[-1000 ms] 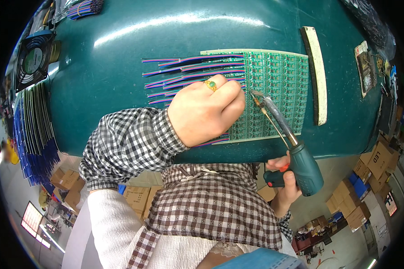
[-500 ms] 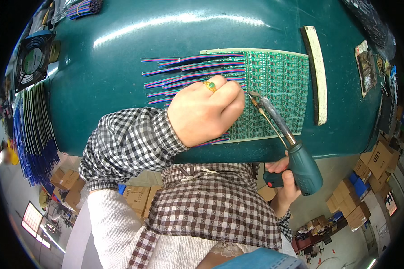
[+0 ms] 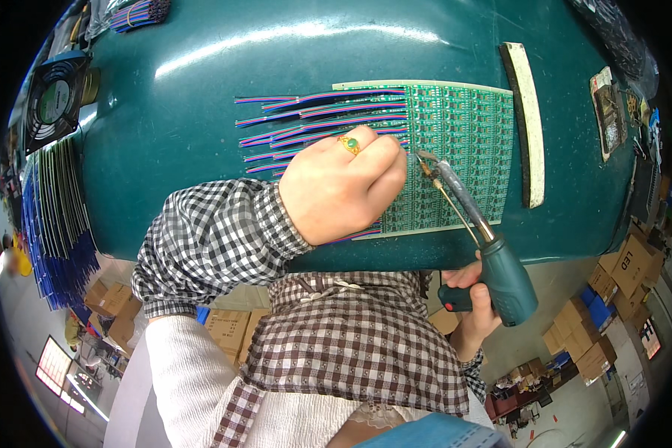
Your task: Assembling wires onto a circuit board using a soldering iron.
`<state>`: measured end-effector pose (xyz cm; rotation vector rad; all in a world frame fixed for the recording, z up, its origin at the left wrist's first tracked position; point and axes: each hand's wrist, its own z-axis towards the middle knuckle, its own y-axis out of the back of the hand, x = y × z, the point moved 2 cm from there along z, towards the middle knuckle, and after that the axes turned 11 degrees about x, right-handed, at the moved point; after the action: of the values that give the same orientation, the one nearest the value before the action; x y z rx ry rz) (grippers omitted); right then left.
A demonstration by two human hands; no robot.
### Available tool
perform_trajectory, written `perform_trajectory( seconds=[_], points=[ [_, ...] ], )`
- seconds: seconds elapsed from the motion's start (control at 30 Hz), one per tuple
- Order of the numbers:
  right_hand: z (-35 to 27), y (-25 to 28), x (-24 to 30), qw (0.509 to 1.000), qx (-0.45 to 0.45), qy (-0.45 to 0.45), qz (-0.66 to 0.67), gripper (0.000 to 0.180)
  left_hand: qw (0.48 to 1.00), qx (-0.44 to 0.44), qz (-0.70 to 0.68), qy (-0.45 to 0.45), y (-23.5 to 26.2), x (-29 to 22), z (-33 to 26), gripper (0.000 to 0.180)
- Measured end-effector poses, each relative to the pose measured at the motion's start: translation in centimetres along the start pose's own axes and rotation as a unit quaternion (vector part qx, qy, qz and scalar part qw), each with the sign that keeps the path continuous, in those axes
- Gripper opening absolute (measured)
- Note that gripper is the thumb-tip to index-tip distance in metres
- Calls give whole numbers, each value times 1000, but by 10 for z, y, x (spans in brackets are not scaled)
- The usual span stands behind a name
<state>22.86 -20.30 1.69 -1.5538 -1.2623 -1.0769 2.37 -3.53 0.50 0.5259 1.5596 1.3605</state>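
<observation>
**Hands close together at the hot tip**

Left hand (image 3: 341, 188) lay curled knuckles-up on the green circuit panel (image 3: 455, 157), fingers pressed down together over the near ends of the coloured ribbon wires (image 3: 313, 119); whether the fingertips pinched one wire or only held the bundle flat could not be told, since the knuckles hid them. Right hand (image 3: 472, 305) was wrapped shut around the grip of a teal soldering gun (image 3: 500, 272), below the table edge, with the long metal barrel angled up and left so that its tip (image 3: 420, 157) sat on the panel just beside the left fingertips.

Head view, the only one: the panel lay flat on the dark green table (image 3: 201, 97), near its front edge, with the wires fanning out to the left and a pale strip (image 3: 526, 123) lying just right of it. A black fan (image 3: 52, 101) stood at the far left, and stacked blue-edged boards (image 3: 52, 216) hung beside the table.

Judging from that closeness, the likeliest trouble was a burn: any slip of the barrel leftward would have brought hot metal against the fingers. A tip held too long could have scorched wire insulation or lifted a pad, and a drifting tip could have bridged neighbouring pads on so dense a panel. Because the left hand alone pinned the wires, easing its pressure could have let one spring off its pad before the joint set. The checked sleeve (image 3: 209, 239) also rested near the table edge and could have dragged the loose wire ends.
</observation>
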Motion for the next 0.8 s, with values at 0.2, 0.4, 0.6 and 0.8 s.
perform_trajectory(
  seconds=[0.2, 0.4, 0.6, 0.8],
  points=[
    [-2, 2, -1, 1000, -1, 4, -16, 57, 1000, -5, -1, 0, -1, -1, -1, 35],
    [-2, -1, 2, 1000, -9, -21, -2, 60, 1000, -9, 3, -2, -1, -1, -1, 35],
    [-2, 4, -1, 1000, 17, -2, -8, 58, 1000, -7, 5, -6, 0, -1, 0, 36],
    [-1, 1, 0, 1000, 2, -7, 6, 58, 1000, 5, 0, -2, 0, -2, -1, 36]
  ],
)
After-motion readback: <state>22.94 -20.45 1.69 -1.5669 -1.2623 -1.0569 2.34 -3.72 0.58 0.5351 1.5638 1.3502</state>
